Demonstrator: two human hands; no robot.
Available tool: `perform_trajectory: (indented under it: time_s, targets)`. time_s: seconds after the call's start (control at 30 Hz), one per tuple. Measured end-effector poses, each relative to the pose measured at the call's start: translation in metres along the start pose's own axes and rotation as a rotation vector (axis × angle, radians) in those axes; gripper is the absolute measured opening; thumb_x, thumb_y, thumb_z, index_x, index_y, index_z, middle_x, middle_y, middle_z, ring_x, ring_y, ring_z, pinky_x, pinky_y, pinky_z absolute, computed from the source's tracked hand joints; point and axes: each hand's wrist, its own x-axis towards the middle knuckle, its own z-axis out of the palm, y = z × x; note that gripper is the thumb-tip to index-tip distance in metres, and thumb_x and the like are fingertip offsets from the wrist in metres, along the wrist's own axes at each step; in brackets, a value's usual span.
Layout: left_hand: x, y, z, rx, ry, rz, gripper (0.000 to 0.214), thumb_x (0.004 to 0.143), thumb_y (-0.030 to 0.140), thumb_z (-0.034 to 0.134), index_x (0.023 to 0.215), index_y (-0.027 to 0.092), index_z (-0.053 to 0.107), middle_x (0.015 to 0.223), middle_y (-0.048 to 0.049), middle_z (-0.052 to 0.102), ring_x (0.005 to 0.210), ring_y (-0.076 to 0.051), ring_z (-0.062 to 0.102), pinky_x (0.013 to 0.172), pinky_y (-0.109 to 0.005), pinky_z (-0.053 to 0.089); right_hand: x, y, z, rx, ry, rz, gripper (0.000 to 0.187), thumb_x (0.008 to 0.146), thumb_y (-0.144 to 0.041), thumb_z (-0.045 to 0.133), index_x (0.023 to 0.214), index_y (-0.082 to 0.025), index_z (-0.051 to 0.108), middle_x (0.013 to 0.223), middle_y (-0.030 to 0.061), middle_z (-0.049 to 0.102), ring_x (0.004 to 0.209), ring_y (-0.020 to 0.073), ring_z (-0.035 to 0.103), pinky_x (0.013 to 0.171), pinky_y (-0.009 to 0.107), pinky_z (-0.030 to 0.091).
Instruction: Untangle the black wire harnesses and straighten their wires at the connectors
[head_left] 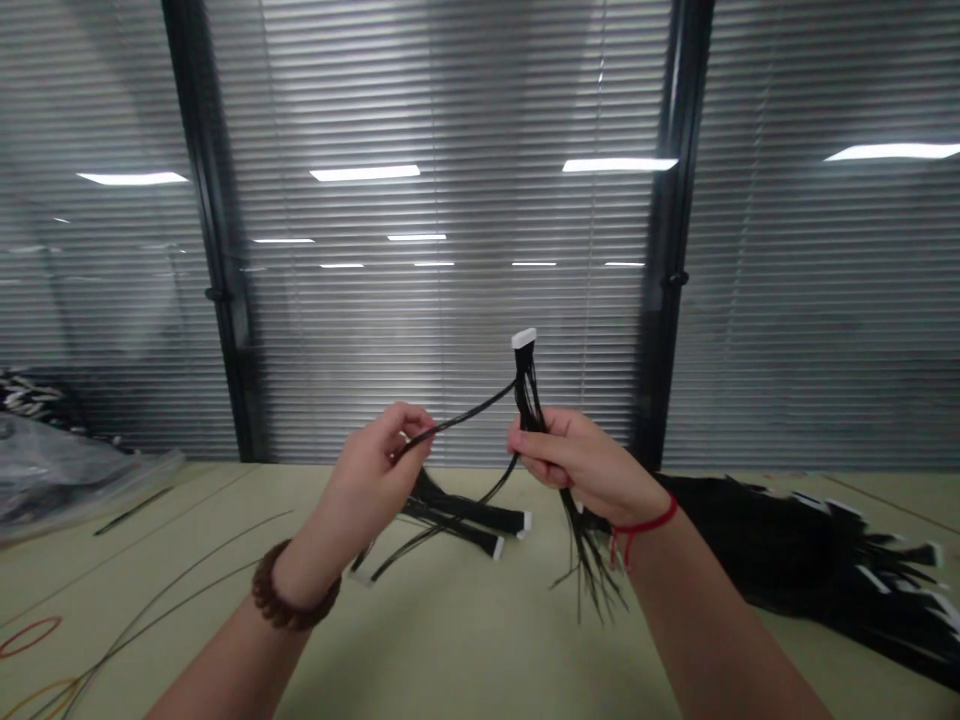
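My right hand (pixel 574 460) is closed around a bundle of thin black wires (pixel 529 395) that ends upward in a white connector (pixel 524 339); the loose wire ends (pixel 592 570) hang below my wrist. My left hand (pixel 379 470) pinches a black cable tie (pixel 465 415) that runs across to the bundle just under the connector. Both hands are held above a pale green table (pixel 450 640). A few finished black harnesses with white connectors (pixel 472 520) lie on the table beneath my hands.
A big heap of black wire harnesses (pixel 825 570) lies at the right. Clear plastic bags (pixel 60 470) sit at the far left. Loose black ties (pixel 172 590) and a red rubber band (pixel 30 636) lie front left. Windows with closed blinds (pixel 450 250) stand behind the table.
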Motion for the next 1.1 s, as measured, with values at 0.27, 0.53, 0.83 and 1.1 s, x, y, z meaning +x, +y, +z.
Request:
perform_trajectory:
  time_s: [0.27,0.53,0.83,1.1]
  targets:
    - [-0.016,-0.011,0.010,0.040,0.008,0.174,0.015,0.077,0.015,0.061,0.076,0.029,0.065,0.076,0.0007,0.062,0.073,-0.017,0.050,0.078,-0.035,0.038,0.006,0.007,0.019,-0.002,-0.127,0.095,0.024,0.089,-0.030,0.054,0.076,-0.010,0.052,0.059,-0.0053,0.050,0.040,0.0009,0.040,0.034,0.011,0.030]
    - [-0.003,0.017,0.014,-0.301,-0.347,-0.094,0.021,0.087,0.019,0.040,0.093,0.018,0.060,0.078,-0.0038,0.064,0.071,-0.016,0.056,0.067,-0.030,0.044,0.006,0.008,0.024,0.018,-0.156,0.073,0.030,0.092,-0.038,0.046,0.085,-0.010,0.055,0.065,-0.0023,0.055,0.046,0.0033,0.049,0.038,0.013,0.038]
    - [0.001,0.034,0.006,-0.712,-0.534,-0.373,0.012,0.082,0.019,0.045,0.073,0.017,0.053,0.064,0.0026,0.051,0.058,-0.010,0.046,0.054,-0.021,0.037,0.005,0.004,0.028,-0.056,-0.117,0.079,0.025,0.092,-0.032,0.049,0.081,-0.010,0.054,0.062,-0.0034,0.054,0.046,0.0036,0.050,0.038,0.013,0.038]
    - [0.000,0.020,-0.007,-0.904,-0.441,-0.560,0.026,0.085,0.030,0.049,0.065,0.015,0.056,0.046,0.0063,0.037,0.044,-0.006,0.031,0.045,-0.020,0.021,0.010,0.006,0.020,-0.155,0.111,0.025,0.024,0.093,-0.031,0.047,0.083,-0.010,0.054,0.063,-0.0039,0.053,0.047,0.0040,0.049,0.044,0.016,0.042]
